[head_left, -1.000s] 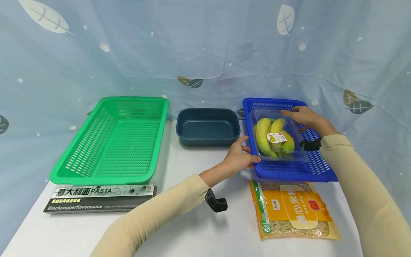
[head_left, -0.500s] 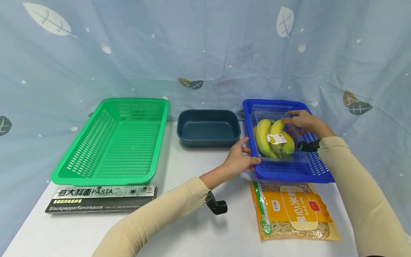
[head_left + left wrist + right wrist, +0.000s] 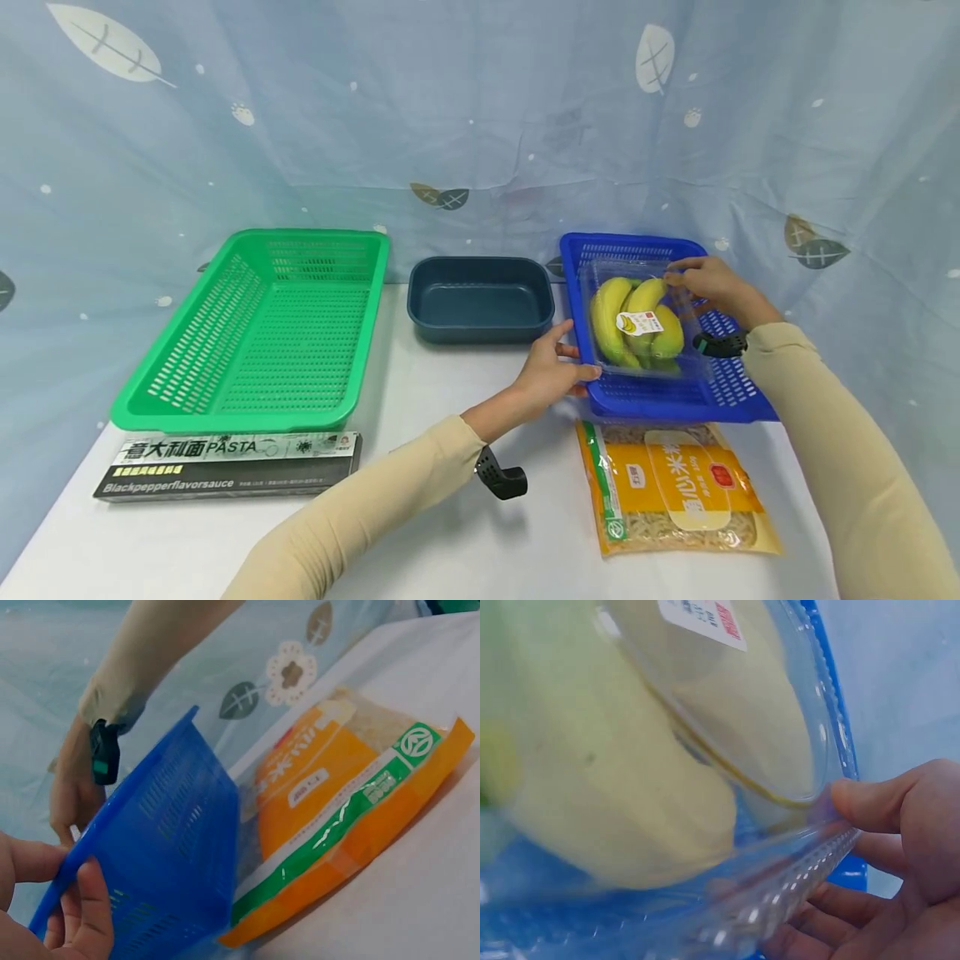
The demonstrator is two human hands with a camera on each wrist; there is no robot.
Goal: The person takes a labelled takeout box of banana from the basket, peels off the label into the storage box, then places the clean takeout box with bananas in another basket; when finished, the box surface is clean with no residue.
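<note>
Clear plastic clamshell box [image 3: 643, 321] of bananas [image 3: 633, 321], seated in the blue perforated basket [image 3: 738, 392] at the right of the white worktop [image 3: 465, 533]. The box is judged light but thin-walled and flexible: its smooth lid will likely be slippery and dent under pressure, and the fruit inside bruises easily. The stiffest hold is probably the ribbed flange along its rim, taken from two opposite sides rather than across the domed lid.

Right hand [image 3: 716, 287]: at the far right corner of the box. In the right wrist view the thumb [image 3: 870, 802] lies on top of the ribbed rim [image 3: 795, 889] with the fingers curled beneath it, so this hand pinches the box edge.

Left hand [image 3: 551, 371]: at the near left corner of the basket. In the left wrist view the fingers [image 3: 82, 911] curl over the basket's blue rim [image 3: 135, 795], gripping the basket rather than the box.

The box thus lies between the two hands, touching the right and just beside the left.

Surroundings: an orange bag of macaroni [image 3: 675, 487] just in front of the basket; a dark blue tub [image 3: 480, 298] and a green basket [image 3: 258, 329] to the left; a black pasta box [image 3: 225, 465] at the near left.
</note>
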